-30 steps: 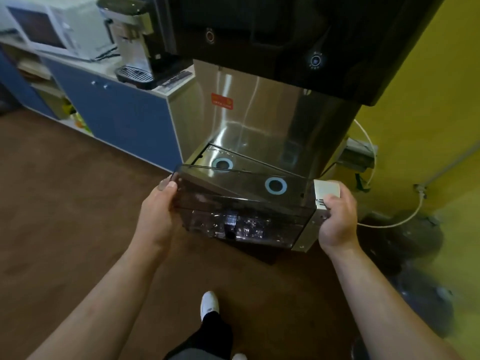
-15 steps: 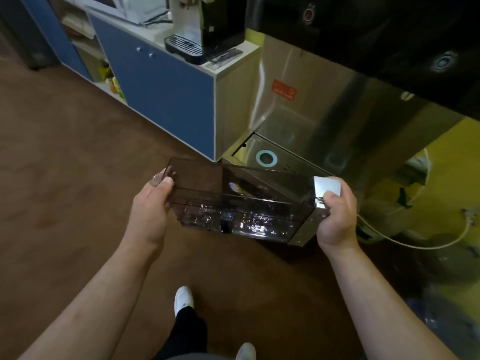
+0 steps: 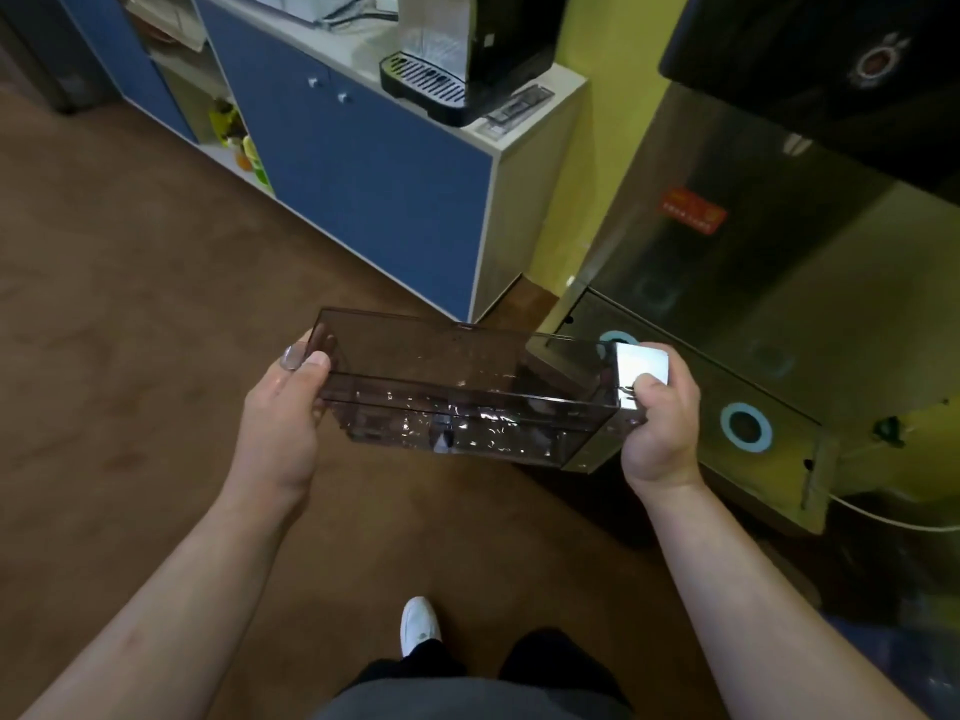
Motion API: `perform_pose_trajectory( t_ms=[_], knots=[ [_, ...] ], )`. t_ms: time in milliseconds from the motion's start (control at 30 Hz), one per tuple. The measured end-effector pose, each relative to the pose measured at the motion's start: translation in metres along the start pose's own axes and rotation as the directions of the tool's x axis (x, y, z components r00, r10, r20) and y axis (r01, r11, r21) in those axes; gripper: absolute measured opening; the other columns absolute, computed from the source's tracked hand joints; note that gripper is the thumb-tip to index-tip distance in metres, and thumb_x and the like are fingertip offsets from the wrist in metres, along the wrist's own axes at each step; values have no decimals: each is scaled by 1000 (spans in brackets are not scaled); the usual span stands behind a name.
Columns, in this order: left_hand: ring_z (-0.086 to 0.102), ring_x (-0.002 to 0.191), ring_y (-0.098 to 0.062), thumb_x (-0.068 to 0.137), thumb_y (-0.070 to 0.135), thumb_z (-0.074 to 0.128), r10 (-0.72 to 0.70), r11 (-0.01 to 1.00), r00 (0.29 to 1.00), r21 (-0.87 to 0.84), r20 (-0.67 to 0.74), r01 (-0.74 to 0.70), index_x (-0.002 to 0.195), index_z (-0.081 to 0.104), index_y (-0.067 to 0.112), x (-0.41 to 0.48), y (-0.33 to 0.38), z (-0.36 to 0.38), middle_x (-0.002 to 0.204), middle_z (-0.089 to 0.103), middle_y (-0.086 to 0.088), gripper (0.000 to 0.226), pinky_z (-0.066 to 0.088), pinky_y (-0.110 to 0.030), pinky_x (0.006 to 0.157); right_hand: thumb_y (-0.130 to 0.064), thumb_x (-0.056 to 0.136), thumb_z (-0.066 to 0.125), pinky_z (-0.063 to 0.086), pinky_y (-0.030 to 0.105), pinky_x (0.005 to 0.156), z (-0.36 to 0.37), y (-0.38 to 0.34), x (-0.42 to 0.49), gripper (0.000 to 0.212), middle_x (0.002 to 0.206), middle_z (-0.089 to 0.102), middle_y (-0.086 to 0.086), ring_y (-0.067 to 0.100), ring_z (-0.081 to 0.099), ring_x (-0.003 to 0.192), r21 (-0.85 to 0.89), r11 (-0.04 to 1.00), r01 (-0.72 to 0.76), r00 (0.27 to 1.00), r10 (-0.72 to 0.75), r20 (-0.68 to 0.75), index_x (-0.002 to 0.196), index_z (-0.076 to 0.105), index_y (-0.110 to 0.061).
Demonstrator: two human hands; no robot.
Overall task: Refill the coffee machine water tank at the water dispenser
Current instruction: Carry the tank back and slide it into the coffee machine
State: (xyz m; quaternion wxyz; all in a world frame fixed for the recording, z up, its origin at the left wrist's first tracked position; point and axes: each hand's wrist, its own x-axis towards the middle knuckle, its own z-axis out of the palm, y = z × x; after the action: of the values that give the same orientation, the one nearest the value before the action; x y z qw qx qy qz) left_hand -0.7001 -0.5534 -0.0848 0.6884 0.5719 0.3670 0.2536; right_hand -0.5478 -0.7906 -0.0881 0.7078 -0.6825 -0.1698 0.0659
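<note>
You hold the water tank (image 3: 457,392) between both hands, out in front of you above the brown floor (image 3: 130,304). Your left hand (image 3: 283,413) is clamped on the tank's left end, thumb on the near edge and fingertips curled around the far side. Your right hand (image 3: 662,423) grips the right end, where a silver panel (image 3: 641,371) caps the tank; your thumb presses on that panel and the fingers wrap underneath. The two hands are well apart, one at each end.

The tank is a smoky, see-through box with an open top, held roughly level with its long side facing you. Glints show along its bottom, but you cannot tell from here how much water is in it.

To the right stands the water dispenser (image 3: 753,252), with a steel body and a black upper panel (image 3: 831,70). Its drip tray (image 3: 779,387) carries two light blue rings; the tank's right end overlaps the nearer edge of the tray in this view.

Farther off, left of the dispenser, the coffee machine (image 3: 467,49) sits on a white counter (image 3: 519,122) over blue cabinet doors (image 3: 363,174). Your white shoe (image 3: 420,623) shows on the floor below the tank.
</note>
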Motion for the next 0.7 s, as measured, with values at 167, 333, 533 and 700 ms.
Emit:
perform_pose_trajectory(
  t_ms=[167,333,533,700],
  knots=[
    [68,87,8,104,12,40,-3,999,999,-47,-33,2,103,65,28,44,14,-18,87,75,25,29,49,-7,70,-12,82,39,50,19,54,44,9,36,23,70,63,-13,7,63,68,33,999,-36,999,35,39,97,54,-2],
    [68,89,9,105,12,39,-7,999,997,-51,-74,4,104,65,26,96,22,-31,89,75,25,29,50,-7,71,-17,79,44,53,26,56,86,25,82,25,76,65,-5,14,66,71,71,991,-116,992,113,50,99,55,-7],
    [68,93,5,104,10,40,-26,995,995,-95,-96,17,97,73,24,175,33,-35,92,75,22,37,51,-12,82,-16,76,46,50,31,59,139,46,151,22,80,60,7,21,62,71,85,990,-110,994,108,29,89,63,-23],
    [68,98,3,104,8,40,-21,992,995,-126,-98,9,103,66,22,255,45,-30,94,76,21,29,48,-19,91,-32,72,50,44,43,64,176,64,216,24,81,56,13,34,56,75,-1,995,-100,994,100,38,90,60,-20]
  ],
)
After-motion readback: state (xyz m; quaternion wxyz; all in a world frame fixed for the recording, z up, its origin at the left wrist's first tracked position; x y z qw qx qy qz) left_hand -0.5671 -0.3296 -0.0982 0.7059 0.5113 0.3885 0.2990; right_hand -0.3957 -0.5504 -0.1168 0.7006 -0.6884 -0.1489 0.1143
